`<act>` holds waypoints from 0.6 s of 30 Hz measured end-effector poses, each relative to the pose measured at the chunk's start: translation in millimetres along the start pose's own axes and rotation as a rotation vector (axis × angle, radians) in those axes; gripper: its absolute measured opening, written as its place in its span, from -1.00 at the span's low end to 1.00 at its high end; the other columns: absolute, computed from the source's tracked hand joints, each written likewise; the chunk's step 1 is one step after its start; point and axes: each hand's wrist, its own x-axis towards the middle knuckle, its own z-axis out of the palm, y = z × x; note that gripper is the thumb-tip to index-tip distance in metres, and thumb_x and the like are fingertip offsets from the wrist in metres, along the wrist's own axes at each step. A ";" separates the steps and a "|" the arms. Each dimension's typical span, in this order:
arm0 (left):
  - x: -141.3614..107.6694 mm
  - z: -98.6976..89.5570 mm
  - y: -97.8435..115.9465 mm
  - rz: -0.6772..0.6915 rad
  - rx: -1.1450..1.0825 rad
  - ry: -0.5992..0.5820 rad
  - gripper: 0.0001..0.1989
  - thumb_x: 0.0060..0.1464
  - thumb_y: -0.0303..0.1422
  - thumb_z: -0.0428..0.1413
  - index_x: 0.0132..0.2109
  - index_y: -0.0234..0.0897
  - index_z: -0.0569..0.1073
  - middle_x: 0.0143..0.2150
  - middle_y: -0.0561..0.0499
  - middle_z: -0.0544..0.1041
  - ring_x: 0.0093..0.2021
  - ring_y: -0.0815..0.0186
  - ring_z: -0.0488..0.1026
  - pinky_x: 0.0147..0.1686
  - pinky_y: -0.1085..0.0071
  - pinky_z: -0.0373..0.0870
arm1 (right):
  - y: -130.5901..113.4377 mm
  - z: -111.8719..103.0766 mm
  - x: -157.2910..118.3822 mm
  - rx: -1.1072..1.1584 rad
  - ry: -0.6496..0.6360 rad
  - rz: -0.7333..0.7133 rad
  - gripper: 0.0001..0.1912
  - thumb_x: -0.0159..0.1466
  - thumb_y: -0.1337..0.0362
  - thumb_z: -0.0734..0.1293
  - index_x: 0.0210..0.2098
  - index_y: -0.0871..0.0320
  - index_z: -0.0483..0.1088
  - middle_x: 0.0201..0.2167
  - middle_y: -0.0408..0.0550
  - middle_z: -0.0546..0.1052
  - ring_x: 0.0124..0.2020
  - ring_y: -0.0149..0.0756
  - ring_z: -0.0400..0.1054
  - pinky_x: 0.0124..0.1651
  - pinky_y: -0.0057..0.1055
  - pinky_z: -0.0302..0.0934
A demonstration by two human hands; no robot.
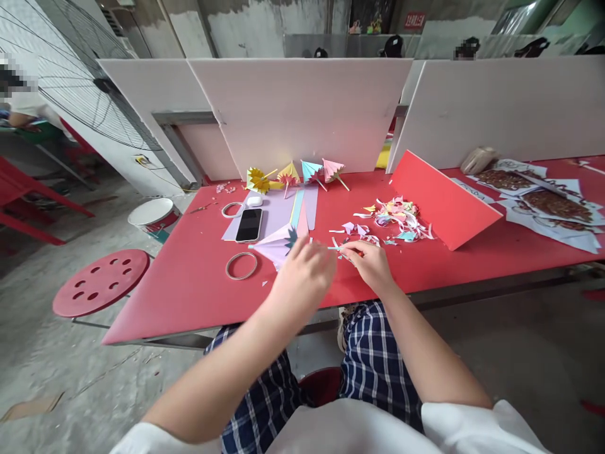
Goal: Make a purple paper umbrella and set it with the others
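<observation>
My left hand is closed around a small lilac paper umbrella, whose folded canopy points left over the table. A dark teal jagged paper piece shows just above my knuckles. Between my hands runs a thin pale stick or strip; whether it belongs to the umbrella I cannot tell. The fingertips of my right hand pinch its right end. Close by on the left lie a phone, lilac paper sheets and a roll of tape.
Finished paper umbrellas stand along the white partition. Paper scraps lie right of centre beside a folded red board. Printed sheets cover the far right. A red stool and a white bucket stand left of the table.
</observation>
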 end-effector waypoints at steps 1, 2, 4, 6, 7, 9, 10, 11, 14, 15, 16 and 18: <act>-13.7 11.8 -0.2 -0.034 -0.014 -0.056 -0.86 -0.04 -0.41 0.09 -0.30 -0.15 0.52 -0.29 -0.09 0.50 -0.11 0.09 0.36 0.12 -0.02 -0.01 | 8.0 5.2 -2.9 0.059 0.051 0.053 -0.82 0.09 0.16 0.31 -0.41 0.13 0.48 -0.39 -0.08 0.52 -0.34 -0.26 0.36 -0.22 -0.36 0.20; -26.7 23.8 -3.6 -0.112 -0.071 -0.082 -0.87 -0.03 -0.34 0.12 -0.29 -0.15 0.53 -0.33 -0.09 0.51 -0.19 0.11 0.39 0.05 0.00 0.11 | 15.7 11.0 -6.1 0.100 0.086 0.091 -0.78 0.08 0.13 0.31 -0.39 0.15 0.47 -0.40 -0.06 0.52 -0.36 -0.26 0.36 -0.25 -0.34 0.22; -45.9 45.3 -19.5 -0.361 -0.296 0.033 -0.88 -0.12 -0.26 0.20 -0.36 -0.14 0.55 -0.44 -0.06 0.52 -0.34 0.15 0.42 -0.10 0.10 0.28 | 28.4 24.1 -13.2 0.180 0.126 0.156 -0.68 0.08 0.06 0.30 -0.34 0.18 0.45 -0.38 0.00 0.51 -0.38 -0.24 0.37 -0.35 -0.34 0.26; -51.8 58.7 -42.7 -0.470 -0.335 0.182 -0.82 -0.04 -0.20 0.13 -0.34 -0.15 0.55 -0.37 -0.08 0.55 -0.30 0.15 0.44 -0.16 0.15 0.31 | 35.8 37.9 -21.1 0.261 0.146 0.221 -0.62 0.06 0.02 0.29 -0.30 0.20 0.44 -0.37 0.03 0.51 -0.39 -0.24 0.37 -0.40 -0.34 0.28; -50.4 61.8 -54.3 -0.512 -0.358 0.249 -0.78 0.00 -0.18 0.10 -0.28 -0.17 0.54 -0.32 -0.08 0.55 -0.26 0.15 0.44 -0.17 0.17 0.32 | 37.4 44.2 -25.2 0.298 0.151 0.251 -0.61 0.06 0.01 0.30 -0.30 0.21 0.43 -0.37 0.03 0.51 -0.38 -0.23 0.38 -0.40 -0.34 0.29; -42.6 62.3 -72.6 -0.573 -0.423 0.356 -0.69 0.03 -0.16 0.06 -0.16 -0.23 0.51 -0.25 -0.09 0.55 -0.24 0.19 0.45 -0.18 0.21 0.35 | 37.2 55.0 -32.7 0.360 0.155 0.302 -0.61 0.04 0.02 0.31 -0.30 0.21 0.43 -0.37 0.04 0.52 -0.35 -0.21 0.38 -0.40 -0.34 0.29; -38.0 61.2 -78.5 -0.591 -0.457 0.393 -0.66 0.02 -0.15 0.07 -0.12 -0.24 0.50 -0.22 -0.09 0.54 -0.23 0.21 0.45 -0.19 0.24 0.36 | 35.9 59.3 -36.1 0.385 0.153 0.323 -0.61 0.04 0.02 0.32 -0.30 0.21 0.43 -0.38 0.03 0.52 -0.34 -0.21 0.38 -0.40 -0.35 0.29; -33.8 59.9 -82.1 -0.601 -0.491 0.422 -0.64 0.00 -0.16 0.09 -0.11 -0.26 0.49 -0.20 -0.09 0.54 -0.23 0.23 0.44 -0.19 0.27 0.36 | 34.3 62.9 -39.1 0.408 0.149 0.340 -0.62 0.03 0.03 0.33 -0.30 0.21 0.43 -0.38 0.03 0.52 -0.35 -0.22 0.38 -0.40 -0.36 0.29; -26.2 58.8 -84.3 -0.605 -0.577 0.492 -0.66 -0.06 -0.17 0.14 -0.16 -0.28 0.50 -0.22 -0.06 0.53 -0.24 0.29 0.43 -0.21 0.35 0.36 | 29.8 70.6 -46.0 0.465 0.123 0.370 -0.62 0.02 0.04 0.35 -0.31 0.22 0.44 -0.43 -0.01 0.52 -0.41 -0.27 0.36 -0.41 -0.38 0.27; -25.4 59.4 -83.9 -0.603 -0.599 0.518 -0.69 -0.07 -0.18 0.16 -0.20 -0.29 0.50 -0.24 -0.04 0.53 -0.26 0.31 0.43 -0.23 0.37 0.36 | 28.9 72.4 -47.8 0.481 0.113 0.374 -0.62 0.02 0.04 0.35 -0.31 0.21 0.45 -0.43 -0.03 0.52 -0.43 -0.29 0.35 -0.42 -0.39 0.27; -25.2 60.2 -83.6 -0.600 -0.617 0.543 -0.71 -0.09 -0.19 0.17 -0.24 -0.30 0.51 -0.27 -0.03 0.52 -0.29 0.34 0.42 -0.24 0.40 0.35 | 28.2 73.9 -49.4 0.494 0.103 0.378 -0.62 0.01 0.03 0.36 -0.32 0.21 0.45 -0.44 -0.04 0.52 -0.43 -0.29 0.35 -0.43 -0.40 0.26; -26.0 61.6 -84.0 -0.595 -0.652 0.580 -0.74 -0.12 -0.22 0.20 -0.30 -0.31 0.50 -0.33 0.00 0.51 -0.34 0.37 0.41 -0.28 0.43 0.33 | 27.3 75.9 -52.1 0.515 0.089 0.384 -0.63 0.00 0.03 0.37 -0.34 0.19 0.46 -0.44 -0.05 0.52 -0.44 -0.29 0.35 -0.45 -0.42 0.24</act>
